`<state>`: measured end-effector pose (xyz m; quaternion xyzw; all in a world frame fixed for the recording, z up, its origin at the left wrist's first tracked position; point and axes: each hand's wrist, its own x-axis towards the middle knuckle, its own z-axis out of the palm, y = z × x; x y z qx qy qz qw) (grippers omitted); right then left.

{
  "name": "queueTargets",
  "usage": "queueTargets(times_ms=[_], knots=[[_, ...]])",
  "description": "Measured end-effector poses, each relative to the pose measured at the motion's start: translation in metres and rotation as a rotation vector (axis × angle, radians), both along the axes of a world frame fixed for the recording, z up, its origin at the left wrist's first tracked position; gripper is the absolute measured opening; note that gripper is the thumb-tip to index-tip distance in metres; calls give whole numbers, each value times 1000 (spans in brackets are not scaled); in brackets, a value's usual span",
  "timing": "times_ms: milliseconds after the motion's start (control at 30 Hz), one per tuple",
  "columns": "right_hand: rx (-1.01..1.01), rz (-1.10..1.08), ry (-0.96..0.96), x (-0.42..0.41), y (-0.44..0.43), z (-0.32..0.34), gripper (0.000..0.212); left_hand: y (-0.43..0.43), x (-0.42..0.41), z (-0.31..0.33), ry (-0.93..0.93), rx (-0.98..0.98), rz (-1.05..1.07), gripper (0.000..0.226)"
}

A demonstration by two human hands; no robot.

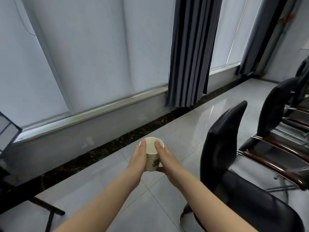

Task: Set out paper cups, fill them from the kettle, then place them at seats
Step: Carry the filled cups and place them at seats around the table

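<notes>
Over the grey floor (100, 190), left of the black chairs (222, 148), the left hand (139, 158) and the right hand (164, 159) clasp one upright paper cup (151, 162) between them, so filling seems done, though its content is unclear, and placing at a seat is left.

The left hand (139, 158) and the right hand (165, 159) are both bare. Behind each hand, the left forearm (103, 198) and the right forearm (205, 195) are uncovered down to the picture's edge. The thumbnails (143, 141) look short and plain, slightly blurred.
</notes>
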<state>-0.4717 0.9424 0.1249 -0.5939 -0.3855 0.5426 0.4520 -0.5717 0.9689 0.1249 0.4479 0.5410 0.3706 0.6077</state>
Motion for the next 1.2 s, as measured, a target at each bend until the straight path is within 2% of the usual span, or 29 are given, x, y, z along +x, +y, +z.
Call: queueTargets(times_ms=[200,300,467,667,933,1200], knots=[[2,-41,17,13,107,2,46,105,17,9,-29,21,-24,30],[-3,-86,17,22,161,-2,44,162,27,6,-16,12,-61,38],[3,-205,17,45,254,-4,42,268,54,1,-6,8,-185,34],[13,-322,12,92,366,10,45,398,103,9,16,70,-365,44],[55,-473,14,183,468,27,37,516,205,24,4,88,-540,43],[54,-593,-6,332,556,13,35,611,361,11,-6,109,-642,44]])
